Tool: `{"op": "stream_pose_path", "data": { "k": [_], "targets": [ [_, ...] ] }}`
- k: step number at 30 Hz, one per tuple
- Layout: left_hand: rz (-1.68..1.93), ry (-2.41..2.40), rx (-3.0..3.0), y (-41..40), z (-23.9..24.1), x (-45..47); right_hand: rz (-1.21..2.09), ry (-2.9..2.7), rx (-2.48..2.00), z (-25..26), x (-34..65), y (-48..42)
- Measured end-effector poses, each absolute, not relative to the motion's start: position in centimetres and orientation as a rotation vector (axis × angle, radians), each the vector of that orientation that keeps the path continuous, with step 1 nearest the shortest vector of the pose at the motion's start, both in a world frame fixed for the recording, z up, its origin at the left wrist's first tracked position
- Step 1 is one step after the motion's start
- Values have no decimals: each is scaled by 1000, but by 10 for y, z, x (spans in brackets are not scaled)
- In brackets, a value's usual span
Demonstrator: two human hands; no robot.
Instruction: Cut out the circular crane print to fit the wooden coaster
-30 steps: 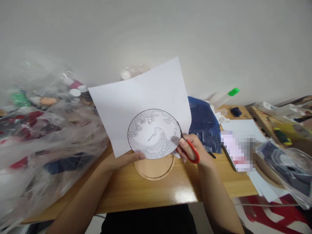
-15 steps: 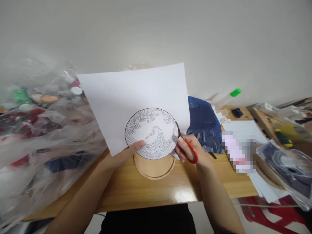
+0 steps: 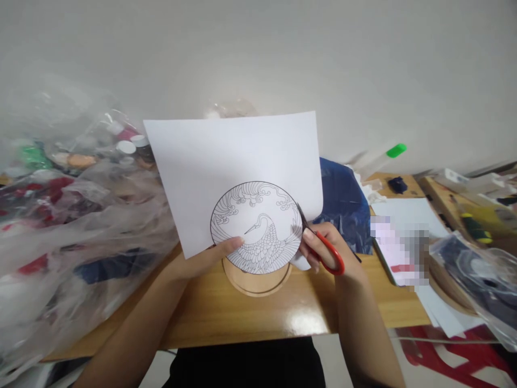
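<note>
A white sheet of paper (image 3: 238, 148) is held up before me, printed with a round line drawing of a crane (image 3: 266, 242) among feathers and waves. Its lower edge follows the circle, cut along the outline. My left hand (image 3: 222, 250) pinches the lower left of the drawing, thumb on the front and fingers hidden behind. Red-handled scissors (image 3: 329, 253) are in my right hand (image 3: 323, 245); their dark blades lie at the circle's right edge. Below the paper, a round wooden board (image 3: 258, 283) rests on the table, partly covered.
Clear plastic bags (image 3: 89, 226) with bottles and other items crowd the left. A dark blue plastic bag (image 3: 343, 205) lies behind my right hand. Further right are a phone with a blurred screen (image 3: 393, 250), white papers (image 3: 412, 210) and a packaged item (image 3: 480, 275). A red stool (image 3: 456, 355) stands below.
The paper has shifted slightly right and its circle has tilted a little. My right hand and the scissors have moved right and slightly down with it.
</note>
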State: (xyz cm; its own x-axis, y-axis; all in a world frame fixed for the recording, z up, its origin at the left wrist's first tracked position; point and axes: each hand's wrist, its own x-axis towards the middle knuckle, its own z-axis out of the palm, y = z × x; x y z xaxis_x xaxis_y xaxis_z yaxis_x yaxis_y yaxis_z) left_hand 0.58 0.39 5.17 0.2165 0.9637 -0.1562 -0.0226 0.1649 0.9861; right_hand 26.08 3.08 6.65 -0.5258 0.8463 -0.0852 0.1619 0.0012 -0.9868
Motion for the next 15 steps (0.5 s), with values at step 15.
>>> {"op": "stream_pose_path", "data": {
  "k": [15],
  "targets": [
    [930,1077,1121,5,54,6,1554,-1729,-1052,68,261,31]
  ]
}}
